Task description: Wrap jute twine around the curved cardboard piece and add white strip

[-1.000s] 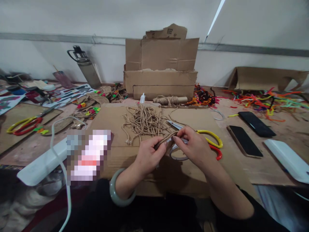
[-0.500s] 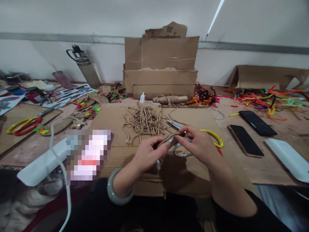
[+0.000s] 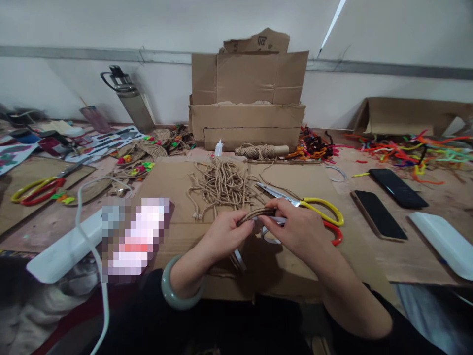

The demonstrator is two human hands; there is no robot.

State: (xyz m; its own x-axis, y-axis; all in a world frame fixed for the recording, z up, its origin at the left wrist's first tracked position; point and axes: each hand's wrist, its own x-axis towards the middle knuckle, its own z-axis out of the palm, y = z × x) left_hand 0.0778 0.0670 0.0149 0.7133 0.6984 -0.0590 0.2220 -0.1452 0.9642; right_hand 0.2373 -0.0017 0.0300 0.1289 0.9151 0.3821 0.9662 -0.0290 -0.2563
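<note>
Hands, two, near centre, apart with a short span of twine strands (image 3: pixel 258 212) between them. Left hand (image 3: pixel 226 235): thumb and fingers clamped on the left end of the strands; pale green bangle (image 3: pixel 181 290) at the wrist. Right hand (image 3: pixel 297 228): thumb and fingertips pinching the strands farther right.

Twine strands: a narrow, slightly arched bundle, held above a flat cardboard sheet (image 3: pixel 185 246). A white strip (image 3: pixel 239 260) hangs below the left hand; what it is attached to cannot be told.

On the sheet: one loose heap of cut twine (image 3: pixel 221 182), beyond the left hand; one pair of scissors (image 3: pixel 323 209), yellow and red handles, blades pointing far left, partly behind the right hand; one white ring (image 3: pixel 271 237), partly hidden by that hand.

Far side, centre: small white squeeze bottle (image 3: pixel 219 148); roll of twine (image 3: pixel 257 152), lying before an upright cardboard box (image 3: pixel 247 81).

Right side: two dark phones (image 3: pixel 379 215), side by side; white case (image 3: pixel 443 241), nearer; bright fuzzy stems (image 3: pixel 421 150), farther.

Left side: second scissors (image 3: pixel 41 191), also yellow and red; white cable (image 3: pixel 96 256), looping over a long white block (image 3: pixel 64 254); tall drink bottle (image 3: pixel 135 103), far, by the wall.
</note>
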